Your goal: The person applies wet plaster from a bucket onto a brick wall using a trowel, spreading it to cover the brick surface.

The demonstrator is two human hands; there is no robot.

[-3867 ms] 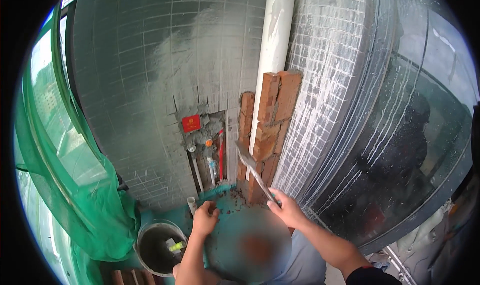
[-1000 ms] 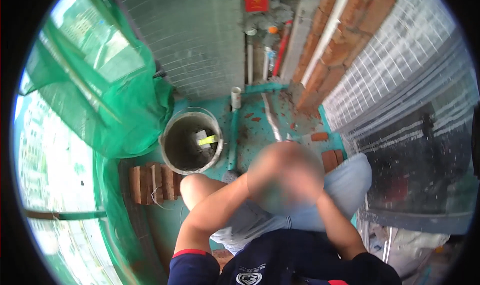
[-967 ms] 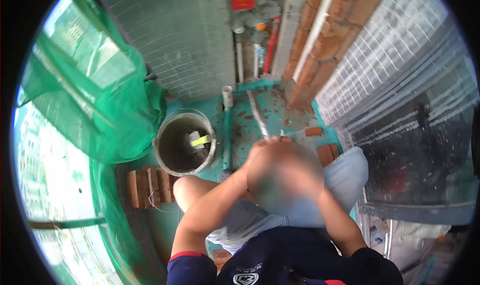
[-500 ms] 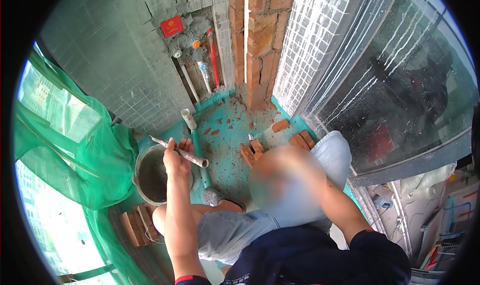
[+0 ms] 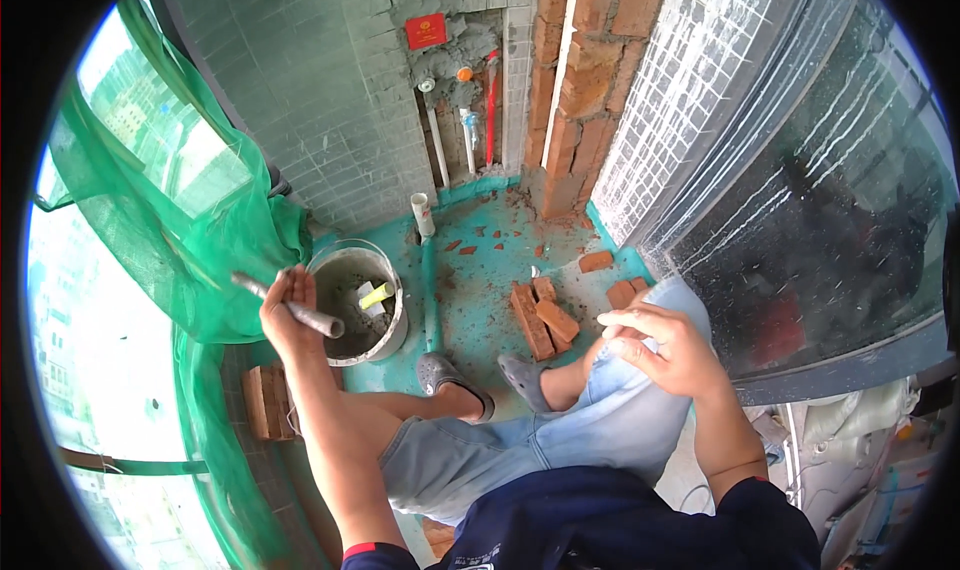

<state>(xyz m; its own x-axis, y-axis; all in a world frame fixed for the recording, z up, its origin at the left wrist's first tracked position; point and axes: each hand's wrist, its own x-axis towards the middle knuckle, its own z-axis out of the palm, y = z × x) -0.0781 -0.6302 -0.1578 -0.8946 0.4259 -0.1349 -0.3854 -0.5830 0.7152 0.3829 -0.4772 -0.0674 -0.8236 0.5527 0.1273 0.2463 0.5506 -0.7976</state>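
Observation:
My left hand point(image 5: 288, 315) is closed around a short, dirt-smeared grey pipe point(image 5: 320, 321), at the left of a bucket. The bucket point(image 5: 398, 328) is pale, with grey mortar point(image 5: 345, 288) inside. A tool with a yellow handle point(image 5: 377, 295) rests in the mortar; its working end cannot be made out. Over my bent right knee, my right hand point(image 5: 675, 350) has its fingers stretched out and thumb apart, with nothing seen in it. Loose red bricks point(image 5: 528, 320) lie on the floor left of that hand, one tilted brick point(image 5: 558, 321) on top.
An upright white pipe stub point(image 5: 422, 215) and a teal-coated floor pipe point(image 5: 431, 300) stand beyond my feet. More bricks lie by the right wall point(image 5: 622, 293) and under the green netting point(image 5: 262, 400). Brick rubble dots the teal floor point(image 5: 480, 270). A glass door point(image 5: 800, 230) borders the right.
The view has swung left, so the scene sits further right. My left hand has moved left off the bucket with the pipe, uncovering the yellow handle. My right hand, blurred before, is raised and clear now.

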